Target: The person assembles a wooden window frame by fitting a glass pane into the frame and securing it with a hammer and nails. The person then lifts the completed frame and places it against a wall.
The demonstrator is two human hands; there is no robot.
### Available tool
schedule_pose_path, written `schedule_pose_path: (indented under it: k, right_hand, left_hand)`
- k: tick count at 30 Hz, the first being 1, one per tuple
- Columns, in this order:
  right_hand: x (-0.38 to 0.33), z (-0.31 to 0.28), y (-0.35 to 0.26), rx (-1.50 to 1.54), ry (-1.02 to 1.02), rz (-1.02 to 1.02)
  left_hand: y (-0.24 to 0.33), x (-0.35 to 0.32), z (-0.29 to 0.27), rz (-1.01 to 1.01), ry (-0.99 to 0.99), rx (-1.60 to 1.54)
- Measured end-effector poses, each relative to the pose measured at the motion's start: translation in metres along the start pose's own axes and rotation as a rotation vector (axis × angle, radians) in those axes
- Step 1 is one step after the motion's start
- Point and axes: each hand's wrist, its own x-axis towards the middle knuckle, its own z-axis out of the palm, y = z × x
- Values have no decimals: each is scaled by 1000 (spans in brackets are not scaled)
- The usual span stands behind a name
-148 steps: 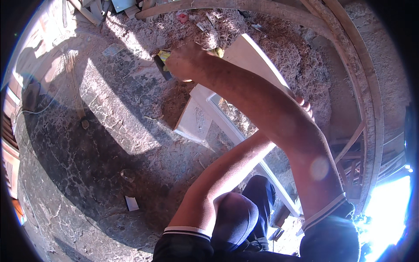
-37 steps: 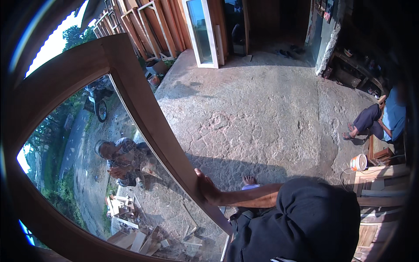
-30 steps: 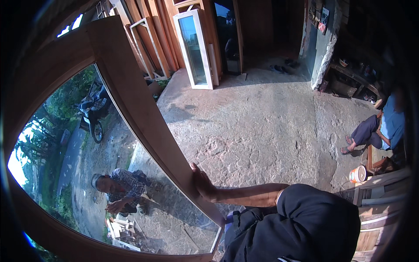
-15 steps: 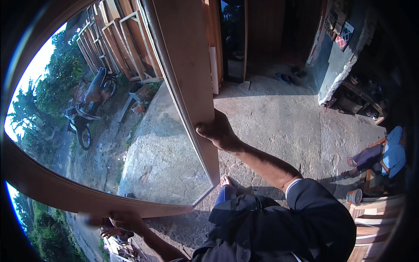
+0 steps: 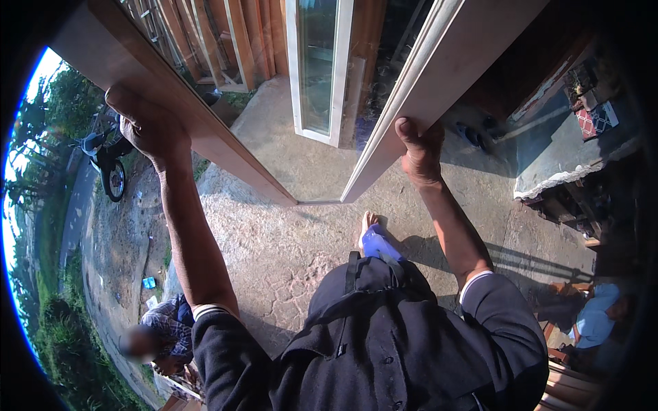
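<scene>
A tall wooden window frame (image 5: 236, 163) with a clear glass pane stands upright in front of me, its far end running out of the top of the view. My left hand (image 5: 152, 130) is closed around the left side rail, thumb resting on its near face. On the right rail, my right hand (image 5: 419, 149) grips in the same way, the thumb in front and the other fingers hidden behind the wood. The short bottom rail (image 5: 319, 203) hangs low over the concrete, just beyond my bare foot (image 5: 369, 225); whether it touches the ground I cannot tell.
A narrow pale-framed glass panel (image 5: 339, 75) shows beyond the pane, near leaning timber frames (image 5: 240, 34). A motorcycle (image 5: 103, 154) stands at left. One person (image 5: 168, 329) is at lower left, another (image 5: 596, 315) at lower right. Sandals (image 5: 473, 135) lie near a broken wall (image 5: 576, 157).
The frame has swung from my left to straight ahead, turning as it went. My left hand has risen from the lower edge to the left rail; my right hand has shifted right and up.
</scene>
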Motion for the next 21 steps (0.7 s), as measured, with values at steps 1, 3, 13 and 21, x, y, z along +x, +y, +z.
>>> schedule_pose_path:
  k: [1,3,13,21]
  right_hand:
    - [17,-7,18,-25,2,-2]
    - [47,-21,44,-76,-31,48]
    - [194,-34,138,-366,-331,273]
    - [258,1,284,-490,-250,262]
  left_hand:
    - [-5,8,32,69,10,1]
    - [-21,21,86,75,-11,-20]
    - [-168,96,289,-121,-113,-269]
    - [-316,154,410,-187,-217,-326]
